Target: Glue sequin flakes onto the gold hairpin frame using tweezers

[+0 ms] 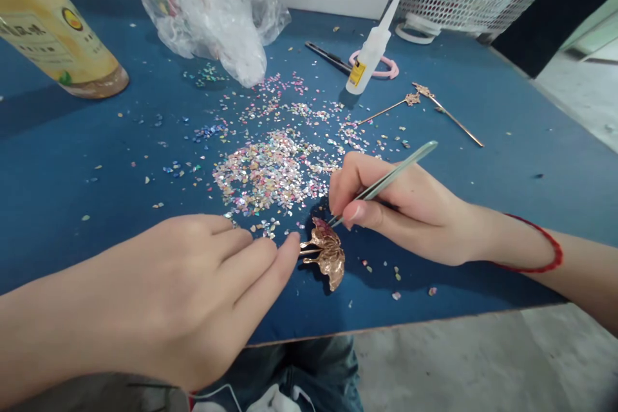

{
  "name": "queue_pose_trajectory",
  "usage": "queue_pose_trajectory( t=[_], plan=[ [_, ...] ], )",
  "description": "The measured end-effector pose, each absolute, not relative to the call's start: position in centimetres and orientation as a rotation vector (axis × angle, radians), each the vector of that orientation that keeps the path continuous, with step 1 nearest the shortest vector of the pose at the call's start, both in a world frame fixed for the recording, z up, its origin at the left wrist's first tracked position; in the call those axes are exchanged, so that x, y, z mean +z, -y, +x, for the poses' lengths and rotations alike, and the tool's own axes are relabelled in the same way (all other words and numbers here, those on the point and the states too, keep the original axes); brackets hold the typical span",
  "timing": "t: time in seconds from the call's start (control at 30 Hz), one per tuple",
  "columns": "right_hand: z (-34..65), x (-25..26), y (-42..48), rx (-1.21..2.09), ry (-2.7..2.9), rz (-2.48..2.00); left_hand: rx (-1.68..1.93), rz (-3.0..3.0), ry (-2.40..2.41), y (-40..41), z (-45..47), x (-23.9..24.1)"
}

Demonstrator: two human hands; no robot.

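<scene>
My left hand (193, 283) is closed around the stem of a gold butterfly hairpin (331, 261), close to the table's front edge. Its fingers hide most of the stem. One upper wing has a pinkish-red surface, while the lower wing looks plain gold. In my right hand (410, 206) a pair of pale green tweezers (398, 170) is pinched between thumb and fingers. The tweezer tips are at the pinkish wing; whether they hold a chip is too small to tell. Just beyond both hands lies a spread of shiny multicoloured shell-like chips (270, 174).
A glue bottle (371, 55) stands upright behind, near a black pen-like tool (328, 56) and a pink ring-shaped object (391, 67). Two gold hairpins (454, 117) lie to the right. At the back are a plastic bag (212, 26) and, left, a yellow-labelled bottle (58, 32).
</scene>
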State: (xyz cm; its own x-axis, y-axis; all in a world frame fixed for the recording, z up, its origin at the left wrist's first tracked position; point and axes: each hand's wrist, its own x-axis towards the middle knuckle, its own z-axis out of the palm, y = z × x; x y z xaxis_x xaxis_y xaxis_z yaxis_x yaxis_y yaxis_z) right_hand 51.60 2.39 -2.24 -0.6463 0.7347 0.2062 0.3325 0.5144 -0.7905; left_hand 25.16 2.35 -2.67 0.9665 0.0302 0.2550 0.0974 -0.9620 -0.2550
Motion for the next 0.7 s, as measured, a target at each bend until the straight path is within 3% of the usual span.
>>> queue_pose_trajectory(
  t=[0.7],
  plan=[
    [51.48,-2.16,-2.25,0.914,2.251,-0.903,-0.404,-2.861,0.138,-2.04,25.32,-2.71]
  ],
)
